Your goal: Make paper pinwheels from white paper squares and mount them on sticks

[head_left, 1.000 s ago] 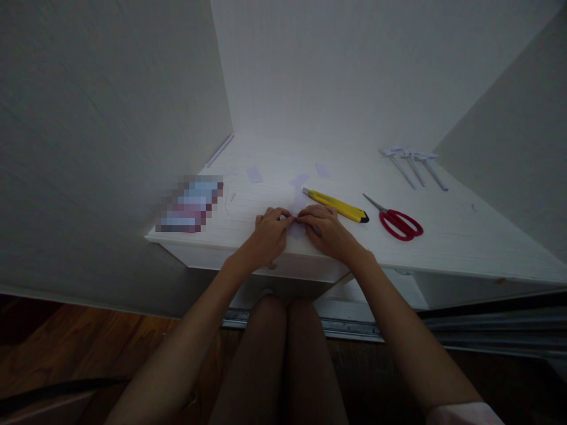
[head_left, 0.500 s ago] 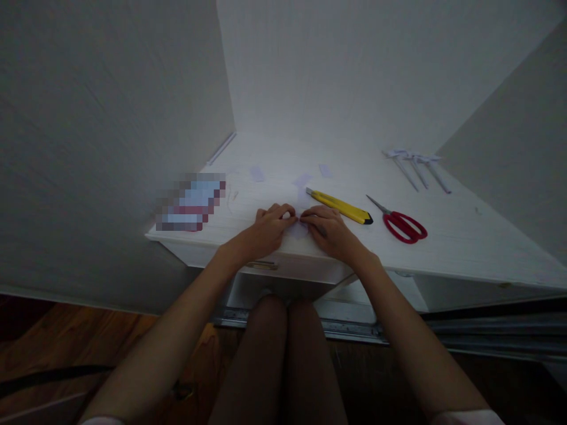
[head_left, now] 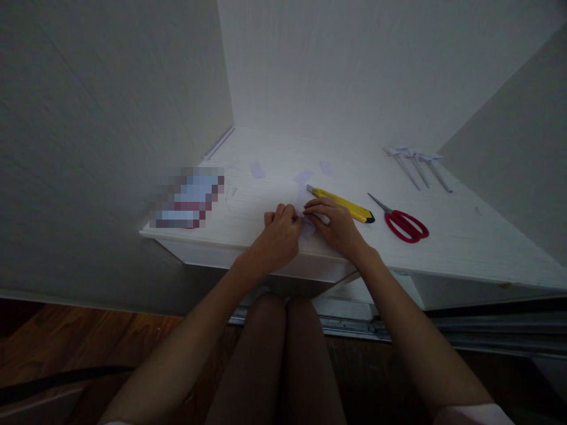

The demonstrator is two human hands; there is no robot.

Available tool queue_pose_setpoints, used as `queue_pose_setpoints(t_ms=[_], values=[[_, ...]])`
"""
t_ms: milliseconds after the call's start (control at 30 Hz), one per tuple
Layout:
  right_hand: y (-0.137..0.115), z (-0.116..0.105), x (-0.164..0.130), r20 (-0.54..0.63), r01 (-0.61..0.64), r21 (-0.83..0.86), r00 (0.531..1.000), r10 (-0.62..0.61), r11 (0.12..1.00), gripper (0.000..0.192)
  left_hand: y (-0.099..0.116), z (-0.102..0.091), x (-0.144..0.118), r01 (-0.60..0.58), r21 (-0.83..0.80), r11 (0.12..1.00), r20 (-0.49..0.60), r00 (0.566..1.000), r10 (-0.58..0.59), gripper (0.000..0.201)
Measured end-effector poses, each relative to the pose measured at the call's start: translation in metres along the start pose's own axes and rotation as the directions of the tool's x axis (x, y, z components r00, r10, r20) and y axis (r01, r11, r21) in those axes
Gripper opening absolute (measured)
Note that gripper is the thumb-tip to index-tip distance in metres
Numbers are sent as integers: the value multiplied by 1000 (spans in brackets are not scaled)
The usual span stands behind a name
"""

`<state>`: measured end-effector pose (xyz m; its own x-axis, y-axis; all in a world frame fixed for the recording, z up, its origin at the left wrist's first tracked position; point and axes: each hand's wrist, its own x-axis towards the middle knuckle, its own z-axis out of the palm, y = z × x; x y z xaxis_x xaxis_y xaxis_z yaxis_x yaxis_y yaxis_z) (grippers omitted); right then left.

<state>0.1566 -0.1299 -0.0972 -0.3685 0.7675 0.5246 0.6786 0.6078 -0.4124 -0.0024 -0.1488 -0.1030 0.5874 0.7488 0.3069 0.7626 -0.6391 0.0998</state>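
White desk (head_left: 443, 248): paper piece (head_left: 306, 227) pinched between both hands' grip.

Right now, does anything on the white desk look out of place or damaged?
Nothing looks damaged. Small paper scraps lie loose behind the left hand and right hand, which pinch a small paper piece. The yellow utility knife and red scissors lie flat.
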Motion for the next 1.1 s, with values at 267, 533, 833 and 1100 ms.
queue_pose_setpoints(t_ms=[267, 533, 833, 1100], values=[[1, 6, -3, 6, 2, -48, 1000, -2, 999, 15, -4, -1, -3, 74, -119, 990, 1, 997, -75, 40], [-10, 1, -2, 40, -94, -118, 994, 99, 989, 16, -7, 4, 2, 112, -239, 964, -14, 993, -119, 40], [-29, 13, -15, -100, -255, -239, 966, 237, 937, 16, -15, -2, 8, 89, -323, 942, 57, 996, -75, 40], [-6, -5, -9, 3, -191, -269, 980, 199, 944, 19, -27, -20, 10, -78, -247, 966, 51, 994, 93, 41]])
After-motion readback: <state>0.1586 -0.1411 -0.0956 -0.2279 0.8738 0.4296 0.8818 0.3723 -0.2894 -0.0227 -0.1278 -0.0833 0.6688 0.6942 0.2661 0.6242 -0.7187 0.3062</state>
